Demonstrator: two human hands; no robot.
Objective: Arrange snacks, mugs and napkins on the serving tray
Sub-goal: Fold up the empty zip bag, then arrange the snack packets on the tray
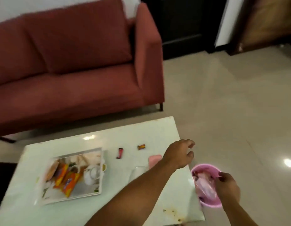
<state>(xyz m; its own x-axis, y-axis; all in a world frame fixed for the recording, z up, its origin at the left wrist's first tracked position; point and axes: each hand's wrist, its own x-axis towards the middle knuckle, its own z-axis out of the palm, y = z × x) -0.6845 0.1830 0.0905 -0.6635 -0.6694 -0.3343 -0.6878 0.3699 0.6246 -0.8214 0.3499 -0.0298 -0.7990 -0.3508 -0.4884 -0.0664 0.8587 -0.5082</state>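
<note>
a head-worn view looks down on a white bench [96, 207] in front of a red sofa [73, 66]. at about 9 o'clock on the bench sits the serving tray [73, 197], already carrying orange snack packets [66, 179] and a white mug [92, 174]. two small wrapped sweets [120, 153] lie loose on the bench at 12 o'clock, apart from the tray. the left hand [179, 154] hovers over the bench's right edge, fingers loosely curled, grasping nothing. the right hand [227, 185] grips the rim of a pink bowl [206, 186] held just off the bench at 3 o'clock; its contents are blurred. to do this step well, keep the bowl level, then move the loose sweets onto a bare part of the tray beside the packets.
</note>
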